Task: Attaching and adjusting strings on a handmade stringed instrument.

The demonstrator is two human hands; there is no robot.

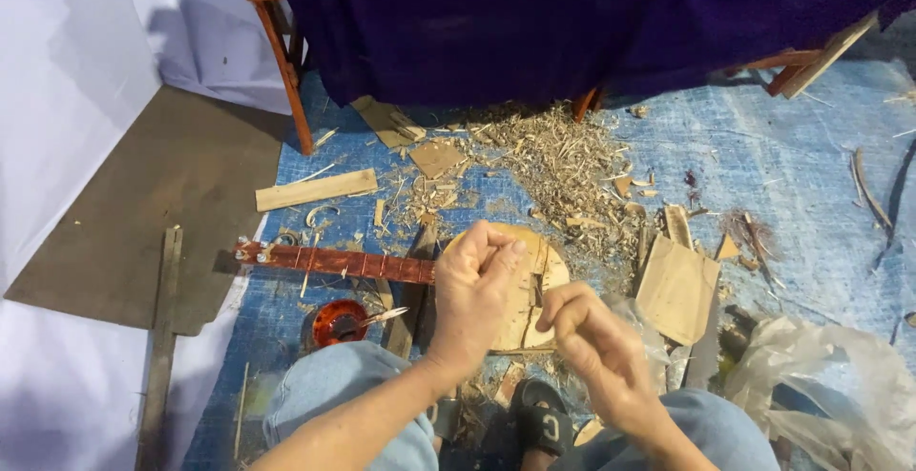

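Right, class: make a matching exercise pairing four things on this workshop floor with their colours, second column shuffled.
Things:
1. instrument neck
2. cloth over the bench
3. floor sheet
4. round instrument body

Colours:
A. pale bare wood
B. dark purple
C. glossy reddish-brown
D. blue

Pairs: 1-C, 2-B, 3-D, 4-A

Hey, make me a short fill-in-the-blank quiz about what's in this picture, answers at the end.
1. Both hands work over the pale round body of a small wooden instrument whose long neck is coloured ____.
2. The floor under the work is covered by a ____ tarp.
3. A heap of wood ____ lies beyond the instrument.
4. The cloth draped at the top of the view is ____.

Missing words: reddish-brown; blue; shavings; purple
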